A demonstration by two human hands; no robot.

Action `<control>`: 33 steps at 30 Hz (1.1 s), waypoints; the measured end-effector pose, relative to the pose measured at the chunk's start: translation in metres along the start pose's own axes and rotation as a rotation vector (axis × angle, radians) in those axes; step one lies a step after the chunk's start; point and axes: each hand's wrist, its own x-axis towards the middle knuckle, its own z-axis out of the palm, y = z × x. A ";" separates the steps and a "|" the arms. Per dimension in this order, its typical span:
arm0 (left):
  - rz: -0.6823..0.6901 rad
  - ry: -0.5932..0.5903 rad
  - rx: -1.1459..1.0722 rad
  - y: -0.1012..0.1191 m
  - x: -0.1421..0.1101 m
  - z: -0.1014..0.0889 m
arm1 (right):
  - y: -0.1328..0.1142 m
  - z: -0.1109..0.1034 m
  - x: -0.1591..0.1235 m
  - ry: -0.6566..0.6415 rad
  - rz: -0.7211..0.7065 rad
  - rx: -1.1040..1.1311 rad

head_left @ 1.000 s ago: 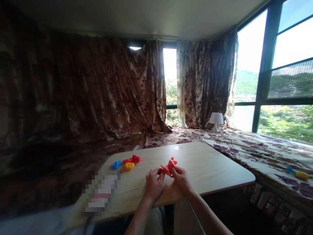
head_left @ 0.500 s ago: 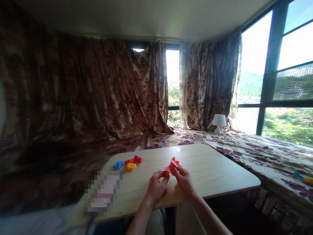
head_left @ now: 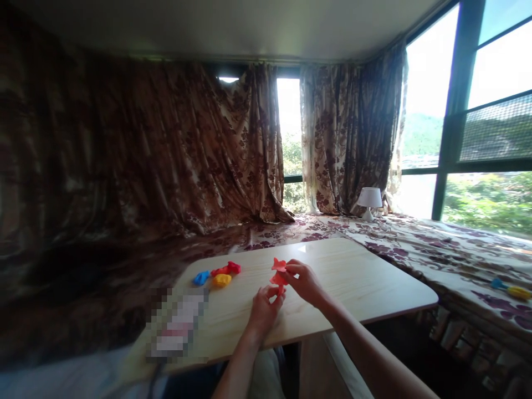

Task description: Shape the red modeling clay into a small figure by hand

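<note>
Between my two hands is a coral-red piece with ruffled, petal-like edges (head_left: 279, 275), which looks like folded or crumpled paper; I cannot tell for sure. Thumb and fingers of my left hand (head_left: 266, 310) pinch its lower, narrow end. My right hand (head_left: 304, 281) pinches it from the right side, near the middle. The piece stands roughly upright just above the table (head_left: 353, 288). On the table to the left lie a crumpled blue piece (head_left: 201, 278), a red piece (head_left: 226, 269) and a yellow piece (head_left: 221, 280), close together.
A pixelated object (head_left: 178, 324) lies at the table's left front, with a dark cord running off it. Beyond the table is a flower-patterned bedspread (head_left: 415, 238) with a white lamp (head_left: 369, 203). More blue and yellow pieces (head_left: 517, 292) lie at the far right.
The coral-red piece has turned from slanted to upright. My right hand has shifted up along it, and my left hand now grips its lower end.
</note>
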 end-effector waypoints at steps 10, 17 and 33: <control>-0.066 0.028 -0.210 0.007 0.000 -0.005 | 0.009 0.004 0.006 -0.061 0.152 0.171; -0.119 0.012 -0.275 0.012 -0.002 -0.006 | -0.004 0.007 0.007 -0.146 0.272 0.342; -0.126 0.005 -0.378 0.016 -0.003 -0.005 | -0.009 0.000 0.010 -0.228 0.422 0.542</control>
